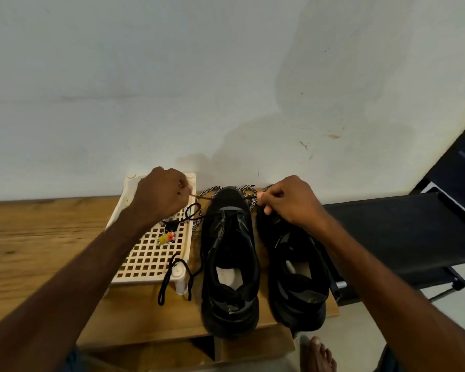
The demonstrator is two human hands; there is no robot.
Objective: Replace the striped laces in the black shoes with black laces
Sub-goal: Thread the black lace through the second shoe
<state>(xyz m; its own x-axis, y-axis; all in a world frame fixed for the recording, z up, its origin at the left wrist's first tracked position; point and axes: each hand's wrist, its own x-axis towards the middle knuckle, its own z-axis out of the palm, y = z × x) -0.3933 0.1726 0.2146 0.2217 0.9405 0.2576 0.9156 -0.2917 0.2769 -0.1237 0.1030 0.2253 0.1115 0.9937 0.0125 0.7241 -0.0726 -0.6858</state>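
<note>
**Striped lace pinched on both sides**

It loops round the toe of the left shoe, which stands beside the right shoe on the table. The left grip and right grip each pinch a strand. A black lace trails off the rack.

The one head view looks forward and down from the person's head. It faces the wall at 12 o'clock, which fills the upper half. The table lies close below, within arm's reach. The arms enter from 7 and 5 o'clock, and the shoes sit just under centre. A foot shows at the bottom edge.
</note>
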